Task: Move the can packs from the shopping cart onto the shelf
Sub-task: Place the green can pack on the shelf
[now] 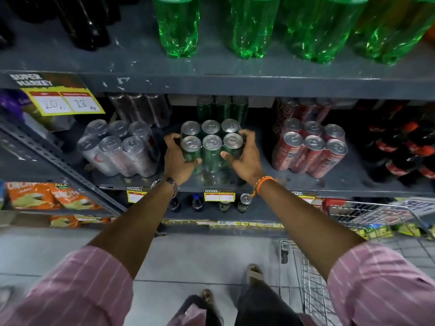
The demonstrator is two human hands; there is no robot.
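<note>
A shrink-wrapped pack of green cans (211,147) stands upright on the middle grey shelf (353,182). My left hand (177,158) grips its left side and my right hand (244,156) grips its right side. Another green pack (222,108) stands behind it. A silver can pack (115,149) sits to the left and a red can pack (310,149) to the right, both on the same shelf. The wire shopping cart (367,220) stands at the lower right; its inside is mostly out of view.
Large green bottles (249,27) and dark bottles (82,22) fill the shelf above. Dark cola bottles (400,147) stand at the far right. Single cans (244,203) and price tags (219,196) line the lower shelf; snack bags (47,196) sit at the left.
</note>
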